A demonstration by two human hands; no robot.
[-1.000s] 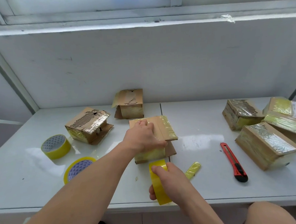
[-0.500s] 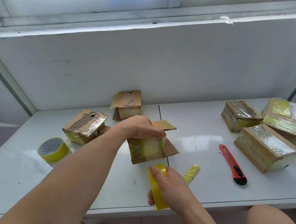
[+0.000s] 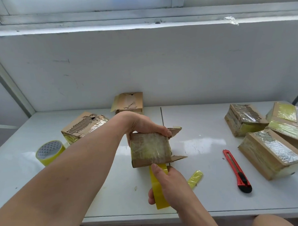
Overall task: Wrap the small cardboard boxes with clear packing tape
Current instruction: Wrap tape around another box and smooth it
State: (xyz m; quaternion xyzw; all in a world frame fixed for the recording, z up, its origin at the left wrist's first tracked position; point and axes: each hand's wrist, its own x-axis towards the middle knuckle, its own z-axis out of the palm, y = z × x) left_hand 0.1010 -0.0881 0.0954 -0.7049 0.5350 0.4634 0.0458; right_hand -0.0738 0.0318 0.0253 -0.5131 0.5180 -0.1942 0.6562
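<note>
My left hand (image 3: 142,124) grips the top of a small cardboard box (image 3: 149,150) that is lifted and tilted toward me; its near face is covered in shiny tape and its flaps stick out to the right. Just below it my right hand (image 3: 169,182) holds a yellowish tape roll (image 3: 158,193) on edge, thumb at the box's lower edge. Two more partly taped boxes stand at the back: one at the left (image 3: 84,126), one at the middle (image 3: 129,101).
A second tape roll (image 3: 49,152) stands at the left of the white table (image 3: 201,201). A red box cutter (image 3: 236,170) lies right of centre, a crumpled tape scrap (image 3: 194,177) beside my right hand. Several taped boxes (image 3: 271,151) are stacked at the far right.
My left hand has lifted the box off the table and tipped its taped face toward me. My right hand has kept the tape roll just below the box.
</note>
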